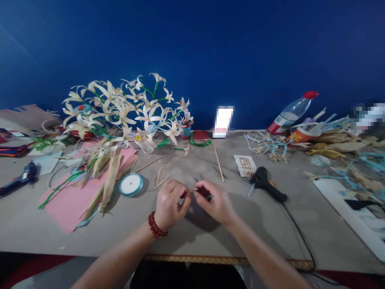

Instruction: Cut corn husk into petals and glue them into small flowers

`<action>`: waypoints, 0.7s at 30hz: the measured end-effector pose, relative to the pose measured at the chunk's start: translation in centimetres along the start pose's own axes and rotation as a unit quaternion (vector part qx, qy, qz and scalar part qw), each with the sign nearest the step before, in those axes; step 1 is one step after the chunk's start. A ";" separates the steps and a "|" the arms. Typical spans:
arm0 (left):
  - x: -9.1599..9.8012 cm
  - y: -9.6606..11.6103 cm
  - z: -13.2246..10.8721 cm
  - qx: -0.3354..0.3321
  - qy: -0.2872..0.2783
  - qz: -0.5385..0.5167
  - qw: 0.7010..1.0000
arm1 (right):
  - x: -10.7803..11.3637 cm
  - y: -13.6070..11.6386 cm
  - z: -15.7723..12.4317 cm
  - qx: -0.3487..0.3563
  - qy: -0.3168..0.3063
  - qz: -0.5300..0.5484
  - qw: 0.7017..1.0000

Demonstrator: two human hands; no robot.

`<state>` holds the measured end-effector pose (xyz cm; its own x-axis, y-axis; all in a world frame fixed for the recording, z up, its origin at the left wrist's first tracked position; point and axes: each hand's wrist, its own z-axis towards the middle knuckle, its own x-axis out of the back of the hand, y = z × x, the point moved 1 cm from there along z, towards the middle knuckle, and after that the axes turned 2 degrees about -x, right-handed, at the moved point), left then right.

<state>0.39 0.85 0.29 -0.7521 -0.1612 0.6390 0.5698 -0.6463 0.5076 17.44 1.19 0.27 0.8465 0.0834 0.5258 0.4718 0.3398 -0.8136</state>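
My left hand (173, 202), with a red bead bracelet (157, 225) at its wrist, is closed in a pinch above the table. Close beside it, my right hand (215, 202) pinches too, fingertips almost meeting the left ones. A tiny tan bit shows at the right fingertips, too small to name; whatever the left fingers hold is hidden. Left of the hands lies a ribbon spool (131, 184) with a pale blue rim. Thin tan strips (159, 180) are scattered just past the left hand. Beyond the right hand lies a thin stick (218, 162).
Pale husk flowers (120, 104) on green stems fill the back left. Dried husks (108, 180) lie on pink paper (64, 204). A black glue gun (267, 184) with its cord lies right, a blue glue gun (25, 176) far left. A bottle (291, 114) leans at the back right.
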 end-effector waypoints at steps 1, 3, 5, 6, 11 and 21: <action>0.0 0.1 0.0 -0.003 0.000 -0.001 1.000 | -0.3 -0.1 0.0 0.001 -0.002 -0.005 1.000; 0.0 0.1 0.0 -0.006 -0.003 -0.003 1.000 | -0.5 0.2 0.1 0.001 0.000 -0.017 1.000; 0.0 0.1 0.0 -0.003 -0.005 -0.006 1.000 | -0.1 0.8 0.2 0.000 0.010 -0.031 0.999; 0.0 0.1 0.0 0.000 -0.002 -0.006 1.000 | 0.3 1.1 0.3 -0.005 0.023 -0.040 0.999; 0.0 -0.3 -0.1 0.012 0.009 -0.003 1.000 | 1.2 0.9 0.2 -0.007 0.039 -0.030 0.999; 0.1 -0.2 -0.1 0.010 0.015 -0.005 1.000 | 1.0 1.3 0.4 -0.025 0.046 -0.047 0.998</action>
<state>0.17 0.89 0.18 -0.7672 -0.1770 0.6165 0.5684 -0.6328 0.5257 18.78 2.07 -0.14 0.8154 -0.0340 0.5779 0.5607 0.2947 -0.7738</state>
